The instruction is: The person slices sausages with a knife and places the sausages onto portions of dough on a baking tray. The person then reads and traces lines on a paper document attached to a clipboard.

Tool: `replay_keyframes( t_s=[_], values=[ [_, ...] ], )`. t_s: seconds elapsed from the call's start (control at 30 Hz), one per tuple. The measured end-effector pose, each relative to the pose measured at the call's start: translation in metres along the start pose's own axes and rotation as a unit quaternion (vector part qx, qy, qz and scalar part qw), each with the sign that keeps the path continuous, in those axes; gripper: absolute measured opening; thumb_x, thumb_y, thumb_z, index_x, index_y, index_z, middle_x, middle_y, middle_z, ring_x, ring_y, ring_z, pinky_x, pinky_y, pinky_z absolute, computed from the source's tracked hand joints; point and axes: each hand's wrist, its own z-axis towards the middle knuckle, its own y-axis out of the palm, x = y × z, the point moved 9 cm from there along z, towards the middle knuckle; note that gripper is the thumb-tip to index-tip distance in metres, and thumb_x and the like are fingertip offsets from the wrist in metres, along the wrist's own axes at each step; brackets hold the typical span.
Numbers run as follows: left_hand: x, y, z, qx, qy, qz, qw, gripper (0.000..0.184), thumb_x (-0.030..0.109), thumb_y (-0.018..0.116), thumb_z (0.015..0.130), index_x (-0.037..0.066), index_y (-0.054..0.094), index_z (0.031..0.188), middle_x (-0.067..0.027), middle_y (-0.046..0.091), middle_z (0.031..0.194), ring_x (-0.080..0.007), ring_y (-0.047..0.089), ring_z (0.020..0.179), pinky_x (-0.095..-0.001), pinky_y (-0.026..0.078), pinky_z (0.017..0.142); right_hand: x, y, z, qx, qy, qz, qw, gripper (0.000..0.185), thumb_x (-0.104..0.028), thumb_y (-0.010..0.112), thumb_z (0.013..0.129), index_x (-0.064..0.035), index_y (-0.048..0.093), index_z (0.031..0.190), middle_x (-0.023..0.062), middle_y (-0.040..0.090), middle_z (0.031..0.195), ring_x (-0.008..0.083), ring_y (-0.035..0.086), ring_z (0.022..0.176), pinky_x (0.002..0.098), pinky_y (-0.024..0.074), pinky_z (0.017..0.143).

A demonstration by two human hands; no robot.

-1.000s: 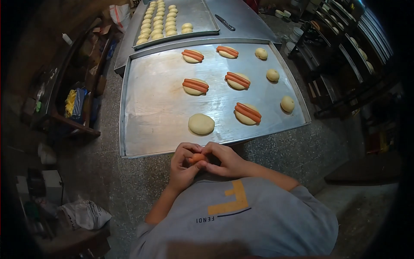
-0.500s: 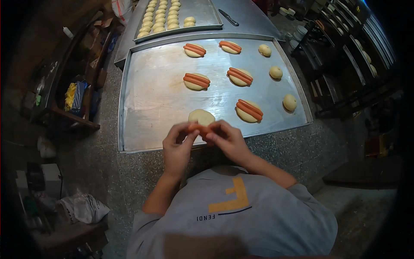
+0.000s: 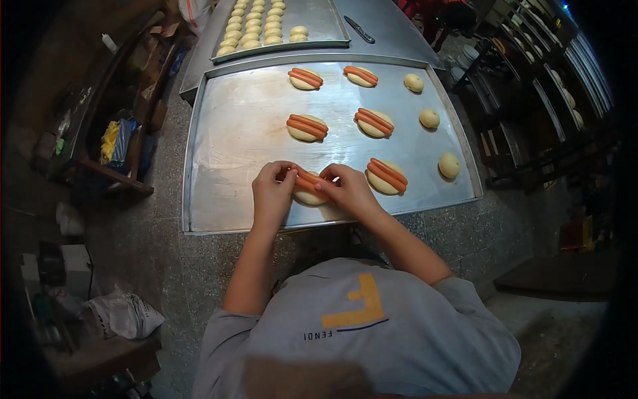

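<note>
My left hand (image 3: 274, 189) and my right hand (image 3: 349, 189) pinch the two ends of a split sausage (image 3: 309, 183). The sausage lies over a flattened dough piece (image 3: 310, 197) near the front edge of the large metal tray (image 3: 229, 159). To the right of my right hand is a dough piece topped with sausage (image 3: 387, 176). Several more topped pieces, one of them (image 3: 307, 127) just beyond my hands, stand in rows. Three round dough balls, the nearest (image 3: 448, 165) among them, line the tray's right side.
Behind the large tray, a second tray (image 3: 325, 44) holds many dough balls. A knife (image 3: 359, 30) lies on the metal table (image 3: 392, 40). Racks with dough (image 3: 558, 86) stand at the right, a wooden shelf (image 3: 116, 176) at the left. Part of a person (image 3: 455, 14) shows at the back.
Both hands have moved forward from near my body to the tray, bringing the sausage onto the flattened dough. Part of a person has come into view at the back.
</note>
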Motion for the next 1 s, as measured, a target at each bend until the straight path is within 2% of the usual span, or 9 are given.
replay_keyframes(
  t_s=[0.17, 0.33, 0.57, 0.67, 0.77, 0.83, 0.9, 0.93, 1.0],
  values=[
    [0.003, -0.001, -0.003, 0.051, 0.113, 0.134, 0.983, 0.017, 0.003, 0.061, 0.076, 0.000, 0.063, 0.093, -0.0093, 0.061, 0.086, -0.0196, 0.057, 0.079, -0.0269, 0.048, 0.072, -0.014, -0.005, -0.006, 0.077, -0.058, -0.208, 0.973, 0.021, -0.014, 0.061, 0.078, -0.0029, 0.054, 0.094, 0.0081, 0.053, 0.083, 0.0246, 0.054, 0.068, 0.0322, 0.0446, 0.060],
    [0.045, 0.014, -0.020, 0.004, 0.311, 0.150, 0.938, 0.018, 0.002, 0.061, 0.074, 0.001, 0.064, 0.092, -0.0100, 0.060, 0.091, -0.0227, 0.056, 0.082, -0.0287, 0.047, 0.074, -0.025, 0.000, -0.018, 0.059, -0.185, -0.136, 0.972, 0.016, -0.012, 0.058, 0.079, -0.0045, 0.052, 0.092, 0.0083, 0.048, 0.084, 0.0256, 0.053, 0.068, 0.0341, 0.0440, 0.061],
    [0.006, 0.034, -0.010, -0.131, 0.137, 0.150, 0.970, 0.020, 0.001, 0.058, 0.075, 0.000, 0.063, 0.095, -0.0127, 0.057, 0.104, -0.0249, 0.055, 0.091, -0.0310, 0.045, 0.081, -0.011, 0.007, -0.019, 0.003, -0.144, -0.165, 0.976, 0.017, -0.012, 0.058, 0.082, -0.0063, 0.058, 0.098, 0.0073, 0.053, 0.091, 0.0203, 0.054, 0.071, 0.0310, 0.0439, 0.063],
    [0.020, 0.025, -0.015, -0.032, 0.224, 0.103, 0.968, 0.021, 0.001, 0.058, 0.076, 0.001, 0.062, 0.096, -0.0126, 0.058, 0.104, -0.0252, 0.055, 0.095, -0.0306, 0.045, 0.081, -0.009, -0.017, -0.022, -0.030, -0.169, -0.058, 0.983, 0.020, -0.012, 0.058, 0.082, -0.0068, 0.059, 0.102, 0.0058, 0.055, 0.095, 0.0177, 0.055, 0.073, 0.0288, 0.0436, 0.064],
    [0.056, 0.021, -0.034, -0.015, 0.249, 0.067, 0.966, 0.021, 0.001, 0.058, 0.077, 0.001, 0.062, 0.098, -0.0130, 0.058, 0.104, -0.0253, 0.056, 0.095, -0.0309, 0.045, 0.080, -0.024, -0.090, -0.050, 0.038, -0.142, 0.011, 0.989, 0.022, -0.010, 0.059, 0.082, -0.0054, 0.060, 0.104, 0.0061, 0.058, 0.096, 0.0154, 0.055, 0.076, 0.0253, 0.0426, 0.066],
    [0.078, 0.026, -0.049, -0.060, 0.273, -0.025, 0.960, 0.023, 0.000, 0.059, 0.077, 0.001, 0.061, 0.099, -0.0131, 0.058, 0.104, -0.0254, 0.057, 0.092, -0.0312, 0.045, 0.080, -0.022, -0.133, -0.072, 0.018, -0.149, 0.181, 0.972, 0.020, -0.011, 0.060, 0.082, -0.0024, 0.061, 0.100, 0.0084, 0.060, 0.093, 0.0166, 0.055, 0.080, 0.0271, 0.0437, 0.070],
    [0.090, 0.052, -0.066, -0.186, 0.312, -0.096, 0.927, 0.021, 0.000, 0.059, 0.077, 0.000, 0.062, 0.098, -0.0125, 0.060, 0.100, -0.0244, 0.058, 0.088, -0.0304, 0.046, 0.078, -0.031, -0.178, -0.107, 0.006, -0.219, 0.185, 0.958, 0.020, -0.007, 0.061, 0.080, -0.0008, 0.061, 0.099, 0.0090, 0.061, 0.093, 0.0159, 0.055, 0.081, 0.0262, 0.0433, 0.071],
    [0.101, 0.061, -0.072, -0.187, 0.320, -0.095, 0.924, 0.021, 0.000, 0.059, 0.077, 0.000, 0.062, 0.098, -0.0125, 0.060, 0.100, -0.0244, 0.058, 0.088, -0.0304, 0.046, 0.078, -0.027, -0.200, -0.121, 0.011, -0.225, 0.182, 0.957, 0.020, -0.007, 0.061, 0.080, -0.0008, 0.061, 0.099, 0.0090, 0.061, 0.093, 0.0159, 0.055, 0.081, 0.0262, 0.0433, 0.071],
    [0.124, 0.109, -0.098, -0.340, 0.259, -0.175, 0.887, 0.017, 0.000, 0.059, 0.078, 0.000, 0.063, 0.095, -0.0118, 0.061, 0.097, -0.0229, 0.058, 0.087, -0.0291, 0.045, 0.077, -0.025, -0.230, -0.151, -0.041, -0.292, 0.128, 0.947, 0.022, -0.005, 0.062, 0.078, 0.0008, 0.061, 0.100, 0.0086, 0.061, 0.092, 0.0162, 0.054, 0.079, 0.0261, 0.0431, 0.070]
  ],
)
